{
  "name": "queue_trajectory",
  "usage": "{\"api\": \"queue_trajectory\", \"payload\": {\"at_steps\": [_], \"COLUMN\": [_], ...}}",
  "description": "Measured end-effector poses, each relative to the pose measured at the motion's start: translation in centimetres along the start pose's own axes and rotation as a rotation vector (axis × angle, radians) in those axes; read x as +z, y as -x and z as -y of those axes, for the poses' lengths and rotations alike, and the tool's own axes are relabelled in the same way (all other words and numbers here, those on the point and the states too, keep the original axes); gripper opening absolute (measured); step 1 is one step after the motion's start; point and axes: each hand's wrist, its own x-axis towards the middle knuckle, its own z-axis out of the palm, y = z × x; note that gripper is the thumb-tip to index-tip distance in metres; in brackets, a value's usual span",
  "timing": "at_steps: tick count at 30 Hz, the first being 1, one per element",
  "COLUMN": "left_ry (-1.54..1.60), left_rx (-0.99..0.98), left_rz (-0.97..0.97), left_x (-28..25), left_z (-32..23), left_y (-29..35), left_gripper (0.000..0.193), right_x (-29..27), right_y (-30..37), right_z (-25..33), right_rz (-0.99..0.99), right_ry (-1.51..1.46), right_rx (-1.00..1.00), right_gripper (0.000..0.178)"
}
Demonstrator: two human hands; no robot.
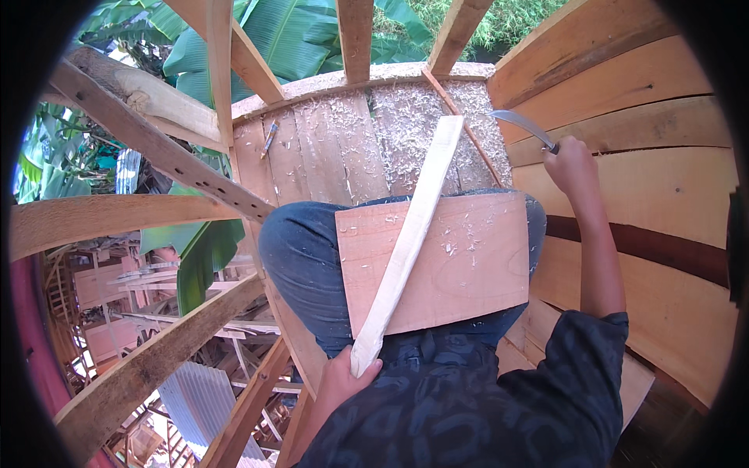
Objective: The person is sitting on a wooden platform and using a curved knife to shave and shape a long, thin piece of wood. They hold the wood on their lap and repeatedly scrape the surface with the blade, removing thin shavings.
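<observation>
My left hand (341, 384) is closed around the near end of a long pale wooden strip (412, 226). The strip slants up and to the right, lying across a flat wooden board (484, 269) on my lap. Out to the right, my raised right hand (572, 166) grips the dark handle of a small sickle (524, 123). Its curved blade points left toward the strip's far end, apart from the wood. A few curled shavings lie on the lap board.
Wood shavings cover the plank floor (351, 164) ahead, where a thin brown stick (466, 129) and a small pen-like object (269, 139) lie. A plank wall (655, 179) rises at the right. Beams (156, 144) cross the open left side, above a lower area with corrugated sheet (207, 405).
</observation>
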Motion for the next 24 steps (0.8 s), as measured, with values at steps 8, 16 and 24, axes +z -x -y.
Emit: {"api": "queue_trajectory", "payload": {"at_steps": [8,16,24], "left_ry": [-0.008,-0.125,-0.177], "left_rx": [0.001,-0.008,0.007], "left_rz": [-0.026,-0.064,-0.076], "left_x": [-0.1,-0.3,-0.4], "left_z": [-0.5,-1.5,-2.2], "left_y": [0.4,0.8,0.8], "left_gripper": [0.049,0.053,0.054], "right_x": [1.7,2.6,3.2], "right_y": [7.0,4.4,3.6], "right_z": [7.5,7.1,6.9], "right_rz": [0.245,0.195,0.171], "right_ry": [0.03,0.056,0.058], "right_rx": [-0.372,-0.308,-0.247], "right_gripper": [0.018,0.021,0.022]}}
